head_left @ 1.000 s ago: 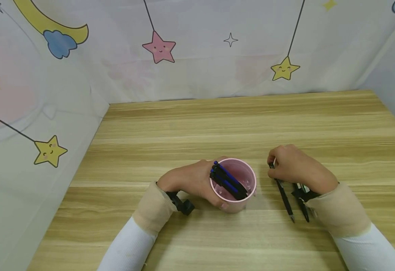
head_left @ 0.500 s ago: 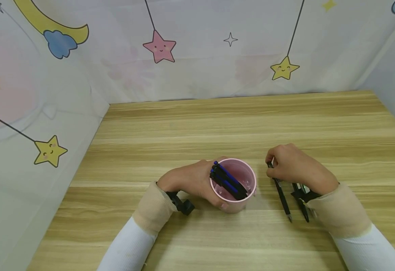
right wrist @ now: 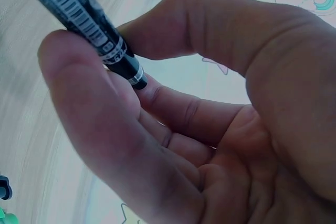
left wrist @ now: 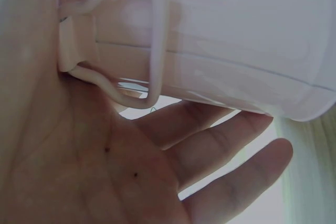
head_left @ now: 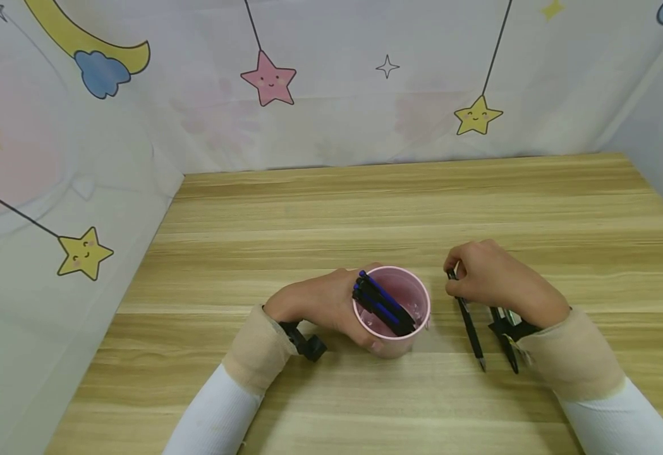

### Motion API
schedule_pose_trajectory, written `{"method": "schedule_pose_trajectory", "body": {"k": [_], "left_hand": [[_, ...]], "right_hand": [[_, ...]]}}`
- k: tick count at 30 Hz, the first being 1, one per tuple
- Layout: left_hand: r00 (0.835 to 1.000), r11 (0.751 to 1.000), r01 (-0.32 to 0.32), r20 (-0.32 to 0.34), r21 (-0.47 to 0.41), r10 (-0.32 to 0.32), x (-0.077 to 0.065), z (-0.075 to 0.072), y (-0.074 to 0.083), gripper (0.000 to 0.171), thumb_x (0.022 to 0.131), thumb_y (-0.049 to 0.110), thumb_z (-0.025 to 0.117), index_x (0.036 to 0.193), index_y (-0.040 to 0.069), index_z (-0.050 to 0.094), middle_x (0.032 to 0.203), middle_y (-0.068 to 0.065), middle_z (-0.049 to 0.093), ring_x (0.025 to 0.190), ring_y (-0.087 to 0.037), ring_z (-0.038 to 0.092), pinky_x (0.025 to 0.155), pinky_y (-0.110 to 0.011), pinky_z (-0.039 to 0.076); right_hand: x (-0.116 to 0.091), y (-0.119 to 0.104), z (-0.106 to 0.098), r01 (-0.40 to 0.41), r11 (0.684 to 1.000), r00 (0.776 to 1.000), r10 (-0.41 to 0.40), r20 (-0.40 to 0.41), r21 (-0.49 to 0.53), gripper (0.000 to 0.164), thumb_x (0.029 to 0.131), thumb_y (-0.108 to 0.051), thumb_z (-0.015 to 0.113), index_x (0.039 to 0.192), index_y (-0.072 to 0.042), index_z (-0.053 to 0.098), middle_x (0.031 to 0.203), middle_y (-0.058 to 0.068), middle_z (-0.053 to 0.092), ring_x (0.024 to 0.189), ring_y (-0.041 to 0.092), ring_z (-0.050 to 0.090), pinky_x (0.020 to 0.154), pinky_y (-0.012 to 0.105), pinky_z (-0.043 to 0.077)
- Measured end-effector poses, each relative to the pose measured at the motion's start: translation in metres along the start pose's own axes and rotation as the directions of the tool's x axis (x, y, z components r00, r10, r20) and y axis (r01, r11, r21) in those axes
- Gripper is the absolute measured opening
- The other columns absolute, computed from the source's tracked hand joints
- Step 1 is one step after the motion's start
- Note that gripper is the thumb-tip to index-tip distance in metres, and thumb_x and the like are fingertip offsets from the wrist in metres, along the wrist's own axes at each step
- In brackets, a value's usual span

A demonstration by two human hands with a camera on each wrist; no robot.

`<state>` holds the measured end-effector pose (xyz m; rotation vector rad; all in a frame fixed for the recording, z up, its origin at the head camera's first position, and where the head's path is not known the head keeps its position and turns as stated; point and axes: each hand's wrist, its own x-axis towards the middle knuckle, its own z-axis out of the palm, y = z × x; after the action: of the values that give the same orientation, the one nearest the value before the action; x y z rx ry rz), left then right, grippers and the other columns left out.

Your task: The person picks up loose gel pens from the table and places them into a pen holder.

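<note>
A pink cup (head_left: 395, 349) stands upright at mid-table, holding several black-and-blue pens (head_left: 385, 304) that lean to its left side. My left hand (head_left: 331, 304) grips the cup from the left, thumb in front and fingers behind. The cup's wire-like handle (left wrist: 158, 40) shows against the palm in the left wrist view. To the right, my right hand (head_left: 490, 278) pinches the upper end of a black pen (head_left: 471, 335) between thumb and index finger. A barcode label (right wrist: 79, 14) is visible on that pen. Another dark pen (head_left: 507, 351) lies beside it, partly hidden under my right wrist.
The wood-grain table (head_left: 308, 215) runs back to a white cloth backdrop (head_left: 331, 126) printed with stars and a moon. Each wrist carries a strapped black camera mount (head_left: 308, 347). A small green item (right wrist: 7, 217) peeks in at the right wrist view's lower left corner.
My right hand has shifted slightly left, taking the pinched pen along, so its tip lies further from the second pen. The left hand and the cup have stayed put.
</note>
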<state>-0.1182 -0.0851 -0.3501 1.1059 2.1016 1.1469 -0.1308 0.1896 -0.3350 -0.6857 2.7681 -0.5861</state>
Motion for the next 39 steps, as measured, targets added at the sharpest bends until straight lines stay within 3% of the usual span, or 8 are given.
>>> {"method": "schedule_pose_trajectory", "body": {"k": [28, 39], "left_hand": [[1.0, 1.0, 0.026, -0.006, 0.0, -0.026, 0.0021, -0.0009, 0.0018, 0.086, 0.056, 0.046, 0.084, 0.13, 0.028, 0.044, 0.116, 0.009, 0.058, 0.102, -0.005, 0.053, 0.089, -0.031, 0.046], [1.0, 1.0, 0.022, -0.005, -0.008, -0.022, 0.0027, -0.0009, 0.0024, 0.085, 0.057, 0.046, 0.084, 0.13, 0.028, 0.043, 0.117, 0.008, 0.058, 0.102, -0.005, 0.053, 0.089, -0.031, 0.046]], "right_hand": [[0.0023, -0.004, -0.0061, 0.045, 0.999, 0.992, -0.042, -0.122, 0.025, 0.025, 0.072, -0.017, 0.065, 0.093, -0.003, 0.066, 0.068, -0.003, 0.059, 0.056, 0.01, 0.049, 0.055, 0.033, 0.045], [0.0011, -0.0082, -0.0088, 0.033, 0.998, 0.991, -0.025, -0.128, 0.06, 0.025, 0.075, -0.016, 0.064, 0.096, -0.004, 0.066, 0.069, -0.003, 0.06, 0.052, 0.01, 0.048, 0.05, 0.031, 0.044]]}}
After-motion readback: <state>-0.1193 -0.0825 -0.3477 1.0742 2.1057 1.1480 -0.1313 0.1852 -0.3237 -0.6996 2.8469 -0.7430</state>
